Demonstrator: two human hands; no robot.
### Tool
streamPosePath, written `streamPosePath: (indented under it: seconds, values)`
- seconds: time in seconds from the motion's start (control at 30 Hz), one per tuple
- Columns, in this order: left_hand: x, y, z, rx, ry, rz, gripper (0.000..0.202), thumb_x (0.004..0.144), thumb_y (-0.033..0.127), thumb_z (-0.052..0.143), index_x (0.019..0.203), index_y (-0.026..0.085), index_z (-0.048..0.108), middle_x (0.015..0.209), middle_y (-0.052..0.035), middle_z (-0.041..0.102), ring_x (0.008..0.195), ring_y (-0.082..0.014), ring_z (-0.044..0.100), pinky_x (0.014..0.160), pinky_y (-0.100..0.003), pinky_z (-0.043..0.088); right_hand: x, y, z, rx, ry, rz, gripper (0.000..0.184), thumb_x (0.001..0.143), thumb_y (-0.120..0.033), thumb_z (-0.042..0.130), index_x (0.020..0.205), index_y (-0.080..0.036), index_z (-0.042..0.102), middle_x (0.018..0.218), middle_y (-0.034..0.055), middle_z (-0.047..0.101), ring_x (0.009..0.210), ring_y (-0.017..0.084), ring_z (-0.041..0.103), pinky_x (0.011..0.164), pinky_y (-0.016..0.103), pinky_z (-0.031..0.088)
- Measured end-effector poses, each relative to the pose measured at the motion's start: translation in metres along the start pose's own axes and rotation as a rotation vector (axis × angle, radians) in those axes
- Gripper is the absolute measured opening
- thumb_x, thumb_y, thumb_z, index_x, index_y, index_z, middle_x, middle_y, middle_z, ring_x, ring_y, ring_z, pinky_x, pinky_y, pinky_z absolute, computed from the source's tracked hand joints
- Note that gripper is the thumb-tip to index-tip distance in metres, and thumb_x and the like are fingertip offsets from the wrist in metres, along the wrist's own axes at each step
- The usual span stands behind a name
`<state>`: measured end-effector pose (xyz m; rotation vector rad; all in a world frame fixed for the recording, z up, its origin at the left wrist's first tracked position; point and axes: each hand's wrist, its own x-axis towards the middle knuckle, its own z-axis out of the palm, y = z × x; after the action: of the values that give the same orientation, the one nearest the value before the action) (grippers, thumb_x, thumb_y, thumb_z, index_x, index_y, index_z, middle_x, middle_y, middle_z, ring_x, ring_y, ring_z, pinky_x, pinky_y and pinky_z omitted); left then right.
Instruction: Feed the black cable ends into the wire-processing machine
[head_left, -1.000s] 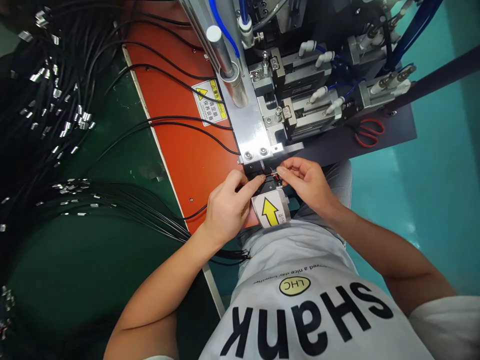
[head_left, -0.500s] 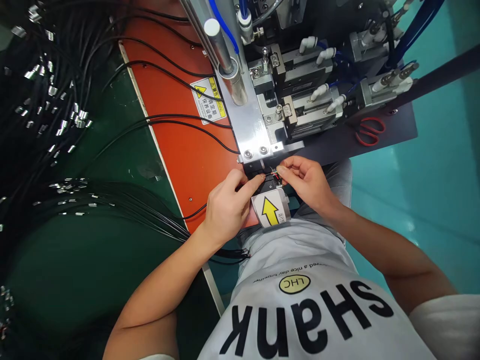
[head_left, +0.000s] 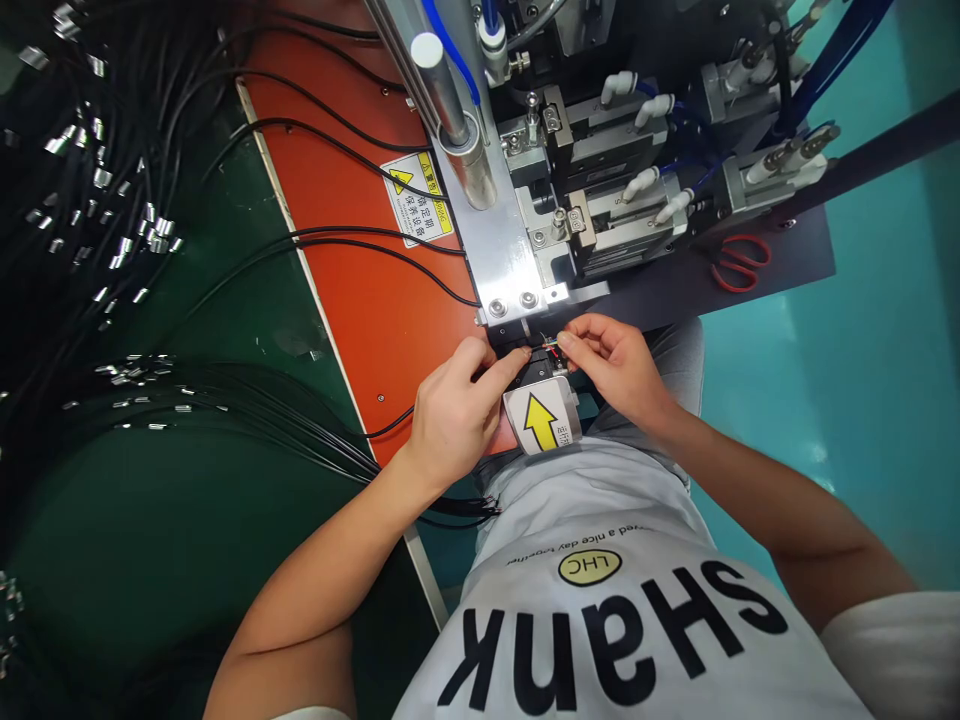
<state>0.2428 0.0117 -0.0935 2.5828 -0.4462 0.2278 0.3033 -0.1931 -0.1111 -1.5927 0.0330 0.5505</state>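
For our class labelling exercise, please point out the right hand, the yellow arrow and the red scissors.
Right hand point(head_left: 619, 368): head view, back of the hand.
Yellow arrow point(head_left: 541, 431): head view, on its shaft.
Red scissors point(head_left: 745, 264): head view, on a handle.

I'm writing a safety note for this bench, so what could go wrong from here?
1. The right hand pinches thin coloured wires; one might slip or bend.
2. That hand and the left hand are close to the machine's metal plate; if it moved, fingers could perhaps be caught.
3. The red-handled scissors lie near the edge of the dark base and might get knocked off.
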Motion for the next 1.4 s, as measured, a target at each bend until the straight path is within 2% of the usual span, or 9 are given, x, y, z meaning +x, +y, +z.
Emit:
streamPosePath:
  seconds: [0.57,0.97,1.2,1.4]
  values:
    - [-0.0016,-0.0014,0.0007,0.008,-0.011,0.002,0.038,0.096,0.014,0.043,0.125,0.025,0.063,0.086,-0.0052,0.053,0.076,-0.0142,0.055,0.060,-0.024,0.044,0.0025,0.0070,0.0006,-0.004,-0.020,-0.043,0.030,0.084,-0.050,0.069,0.082,-0.021,0.061,0.073,-0.0006,0.061,0.064,0.013,0.056,0.060,0.028,0.047]
    - [0.0042,0.0031,-0.0035,0.089,-0.047,0.031,0.036,0.100,0.022,0.036,0.124,0.023,0.063,0.084,-0.0056,0.053,0.073,-0.0139,0.054,0.057,-0.022,0.040,-0.0026,-0.0004,0.0055,-0.247,0.090,-0.174,0.018,0.090,-0.036,0.061,0.081,-0.022,0.058,0.076,0.0006,0.062,0.067,0.014,0.055,0.062,0.030,0.042]
    - [0.0047,0.0028,-0.0032,0.092,-0.048,0.043,0.034,0.099,0.021,0.040,0.123,0.021,0.064,0.083,-0.0056,0.052,0.074,-0.0142,0.054,0.058,-0.022,0.041,0.0003,0.0001,-0.0004,-0.214,0.040,-0.138,0.016,0.090,-0.036,0.062,0.084,-0.020,0.062,0.071,0.0002,0.063,0.065,0.014,0.058,0.061,0.029,0.042]
    - [0.0040,0.0030,-0.0034,0.113,-0.060,0.032,0.036,0.100,0.022,0.037,0.125,0.023,0.063,0.084,-0.0052,0.052,0.073,-0.0141,0.053,0.056,-0.022,0.039,0.0020,-0.0022,0.0006,-0.315,0.063,-0.209,0.011,0.088,-0.028,0.062,0.082,-0.019,0.062,0.071,-0.0003,0.063,0.065,0.013,0.057,0.060,0.026,0.043]
